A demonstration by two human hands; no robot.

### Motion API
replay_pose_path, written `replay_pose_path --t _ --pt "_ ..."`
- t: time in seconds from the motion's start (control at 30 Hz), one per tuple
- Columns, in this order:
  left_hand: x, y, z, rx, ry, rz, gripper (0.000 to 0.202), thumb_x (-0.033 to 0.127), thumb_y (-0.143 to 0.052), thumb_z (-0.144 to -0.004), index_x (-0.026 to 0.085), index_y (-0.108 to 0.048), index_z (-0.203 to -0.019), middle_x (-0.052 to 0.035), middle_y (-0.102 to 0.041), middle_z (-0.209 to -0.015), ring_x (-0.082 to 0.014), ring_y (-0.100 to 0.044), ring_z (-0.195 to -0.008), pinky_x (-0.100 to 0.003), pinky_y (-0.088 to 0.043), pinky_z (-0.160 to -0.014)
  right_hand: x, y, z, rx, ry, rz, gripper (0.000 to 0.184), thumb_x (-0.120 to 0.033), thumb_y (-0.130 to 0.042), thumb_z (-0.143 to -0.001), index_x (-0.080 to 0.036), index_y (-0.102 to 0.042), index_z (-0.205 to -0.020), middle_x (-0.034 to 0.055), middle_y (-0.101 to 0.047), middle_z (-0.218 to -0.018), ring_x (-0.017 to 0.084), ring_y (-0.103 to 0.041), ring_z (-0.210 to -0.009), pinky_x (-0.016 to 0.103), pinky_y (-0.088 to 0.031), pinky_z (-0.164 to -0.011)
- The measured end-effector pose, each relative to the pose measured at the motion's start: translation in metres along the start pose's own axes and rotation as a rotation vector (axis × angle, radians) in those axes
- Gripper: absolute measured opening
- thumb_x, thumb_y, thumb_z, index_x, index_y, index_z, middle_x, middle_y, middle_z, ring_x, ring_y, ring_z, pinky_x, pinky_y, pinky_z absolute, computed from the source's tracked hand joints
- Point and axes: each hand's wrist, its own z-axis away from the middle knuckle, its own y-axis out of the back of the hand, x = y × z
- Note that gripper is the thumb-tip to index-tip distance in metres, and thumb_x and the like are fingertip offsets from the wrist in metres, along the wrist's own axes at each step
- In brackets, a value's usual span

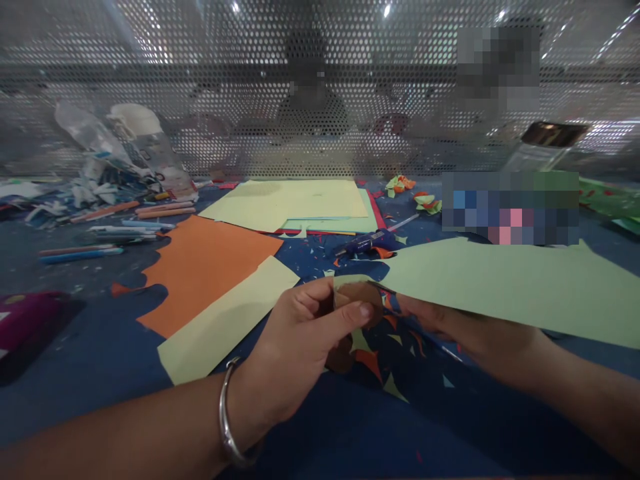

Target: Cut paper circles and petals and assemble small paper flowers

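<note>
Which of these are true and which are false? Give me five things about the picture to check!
1. The left hand holds a brown piece. True.
2. The bracelet is on the right wrist. False: the bracelet is on the left wrist.
3. The green paper hides part of the right hand. True.
4. The orange paper has only straight edges. False: the orange paper has curved bites cut out of it.
5. The table is yellow. False: the table is blue.
</note>
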Motion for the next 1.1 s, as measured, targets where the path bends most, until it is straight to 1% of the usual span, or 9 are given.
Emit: replay_pose_path --t 0.1,0.17,0.3,0.4,0.5,0.63,0.73,0.9,1.1 --pt "0.001 0.001 0.000 -0.021 0.008 -0.030 0.021 0.032 -0.081 -0.082 0.015 -0.069 -0.086 0.0024 -0.056 -0.063 -0.0067 -0.046 -0.049 -0.020 -0.039 -0.046 -0.002 0.003 -0.001 0.014 0.011 0.034 0.039 -0.065 -0.057 -0.092 -0.035 -0.081 -0.094 0.0037 -0.081 -0.087 0.032 -0.076 -0.090 0.047 -0.061 -0.081" --pt "0.001 0.002 -0.001 -0.037 -0.008 -0.048 0.020 0.031 -0.080 -0.083 0.014 -0.070 -0.084 0.0028 -0.055 -0.059 -0.0070 -0.046 -0.048 -0.020 -0.038 -0.046 -0.004 0.005 -0.001 -0.007 -0.021 0.031 0.041 -0.066 -0.058 -0.092 -0.033 -0.082 -0.093 0.0048 -0.081 -0.090 0.034 -0.076 -0.093 0.048 -0.060 -0.085" --pt "0.003 0.003 0.000 -0.067 -0.028 -0.071 0.017 0.029 -0.078 -0.084 0.015 -0.070 -0.084 0.0030 -0.055 -0.060 -0.0074 -0.047 -0.049 -0.021 -0.039 -0.048 -0.011 0.006 0.000 -0.109 -0.175 -0.116 0.041 -0.066 -0.063 -0.088 -0.030 -0.083 -0.096 0.0032 -0.082 -0.098 0.031 -0.076 -0.097 0.042 -0.059 -0.093" --pt "0.004 0.002 0.002 -0.045 -0.020 -0.099 0.018 0.029 -0.078 -0.083 0.014 -0.069 -0.082 0.0035 -0.053 -0.058 -0.0069 -0.045 -0.049 -0.021 -0.036 -0.048 -0.014 0.007 0.001 -0.161 -0.207 -0.203 0.044 -0.066 -0.066 -0.087 -0.029 -0.083 -0.103 0.0035 -0.082 -0.105 0.030 -0.075 -0.102 0.040 -0.059 -0.095" --pt "0.005 0.001 0.004 -0.048 -0.002 -0.100 0.019 0.030 -0.078 -0.083 0.015 -0.068 -0.081 0.0023 -0.057 -0.062 -0.0079 -0.048 -0.052 -0.021 -0.036 -0.049 -0.014 0.007 0.000 -0.171 -0.210 -0.186 0.043 -0.065 -0.066 -0.087 -0.029 -0.084 -0.101 0.0042 -0.083 -0.101 0.030 -0.076 -0.097 0.041 -0.058 -0.095" --pt "0.005 -0.001 0.005 -0.059 -0.007 -0.097 0.015 0.026 -0.077 -0.083 0.015 -0.067 -0.081 0.0004 -0.062 -0.067 -0.0090 -0.053 -0.059 -0.021 -0.040 -0.054 -0.014 0.009 -0.001 -0.188 -0.182 -0.165 0.040 -0.064 -0.065 -0.088 -0.031 -0.084 -0.100 0.0022 -0.082 -0.090 0.027 -0.076 -0.088 0.040 -0.059 -0.091" --pt "0.004 0.000 0.004 -0.050 -0.014 -0.117 0.015 0.027 -0.076 -0.084 0.015 -0.068 -0.081 0.0000 -0.062 -0.070 -0.0087 -0.051 -0.058 -0.021 -0.040 -0.052 -0.015 0.010 -0.001 -0.199 -0.164 -0.167 0.039 -0.062 -0.065 -0.089 -0.030 -0.084 -0.101 0.0017 -0.082 -0.090 0.027 -0.076 -0.090 0.041 -0.059 -0.092" --pt "0.000 0.005 0.001 -0.078 -0.026 -0.146 0.017 0.029 -0.076 -0.084 0.017 -0.066 -0.078 0.0000 -0.063 -0.073 -0.0086 -0.050 -0.059 -0.021 -0.039 -0.052 -0.016 0.013 -0.002 -0.229 -0.156 -0.199 0.036 -0.059 -0.066 -0.089 -0.031 -0.083 -0.102 0.0012 -0.083 -0.095 0.028 -0.076 -0.096 0.039 -0.059 -0.093" --pt "0.000 0.006 0.002 -0.101 -0.032 -0.136 0.023 0.029 -0.075 -0.085 0.017 -0.062 -0.071 0.0008 -0.059 -0.071 -0.0088 -0.048 -0.059 -0.022 -0.039 -0.055 -0.016 0.014 -0.002 -0.220 -0.160 -0.172 0.035 -0.060 -0.066 -0.089 -0.031 -0.084 -0.093 0.0006 -0.082 -0.089 0.028 -0.076 -0.091 0.039 -0.060 -0.090"
